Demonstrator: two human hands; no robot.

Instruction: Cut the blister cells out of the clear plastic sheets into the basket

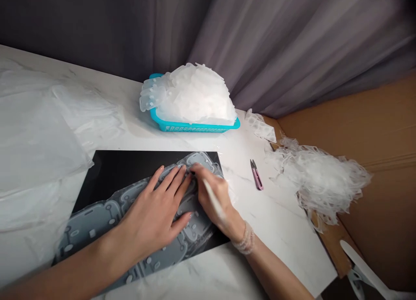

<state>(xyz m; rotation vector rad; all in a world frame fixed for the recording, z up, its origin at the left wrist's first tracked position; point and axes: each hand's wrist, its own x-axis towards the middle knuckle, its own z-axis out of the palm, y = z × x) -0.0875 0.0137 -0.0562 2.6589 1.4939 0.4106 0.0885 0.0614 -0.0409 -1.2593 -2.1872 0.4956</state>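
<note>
Board (pixel 107 172): flat, black, rectangular, under our clear patterned plastic sheet (pixel 94 220)
Left hand (pixel 159 211): we spread it on the sheet, mid-board
Right hand (pixel 225 192): we pinch a slim white pen-shaped tool (pixel 212 198), board's right side

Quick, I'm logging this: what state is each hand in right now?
Left hand: open, flat on the translucent plastic sheet.
Right hand: closed around a white pen-like tool.
</note>
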